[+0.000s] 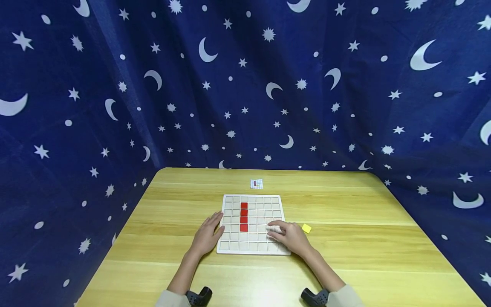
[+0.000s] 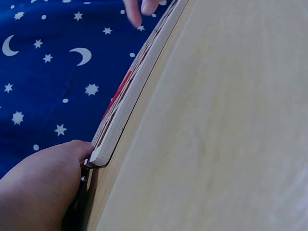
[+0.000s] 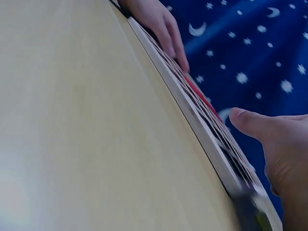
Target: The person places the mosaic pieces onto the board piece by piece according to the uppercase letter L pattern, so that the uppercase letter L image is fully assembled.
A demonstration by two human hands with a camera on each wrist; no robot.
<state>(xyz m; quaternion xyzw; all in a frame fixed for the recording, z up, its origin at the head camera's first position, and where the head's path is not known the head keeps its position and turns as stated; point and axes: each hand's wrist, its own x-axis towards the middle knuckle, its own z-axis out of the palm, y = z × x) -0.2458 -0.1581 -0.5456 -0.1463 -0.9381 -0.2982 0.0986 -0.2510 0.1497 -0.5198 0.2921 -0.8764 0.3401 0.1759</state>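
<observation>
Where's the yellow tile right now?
In the head view, the yellow tile lies on the table, just off the right side of the gridded board, beside the right hand.

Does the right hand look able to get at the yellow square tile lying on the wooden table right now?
Probably yes: the yellow square tile lies on the wooden table beside the right hand, off the white gridded board. Nothing visible covers it, and the hand seems to hold nothing.
</observation>
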